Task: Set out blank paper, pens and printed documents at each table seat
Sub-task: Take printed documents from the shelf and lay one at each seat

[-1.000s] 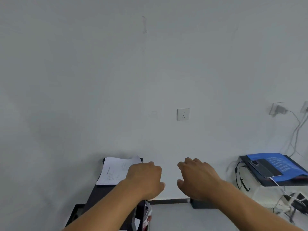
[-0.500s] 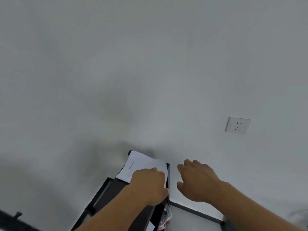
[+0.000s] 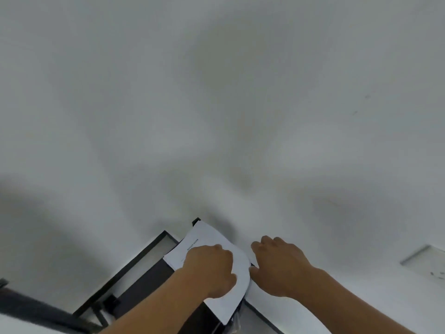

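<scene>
White wall (image 3: 216, 92) is filling nearly the whole frame, with a dark shelf unit (image 3: 144, 280) sitting against it at the lower centre. Lying on top of that unit is the printed sheet (image 3: 207, 239), and I am resting my left hand (image 3: 209, 271) on it with the fingers curled down over the paper; whether they are pinching the sheet or only pressing it, I cannot tell. My right hand (image 3: 279, 263) is hovering just beside the sheet's right edge, fingers loosely bent and holding nothing, the thumb tip close to or touching that curved edge. The sheet is running with its long axis from upper left to lower right in the frame, one corner pointing up toward the wall and the lower end hanging past the unit's right edge, bowing slightly. A short line of print is showing near its upper left part, too blurred to read. A wall socket (image 3: 428, 263) is sitting at the lower right edge of the frame, well apart from my hands.
</scene>
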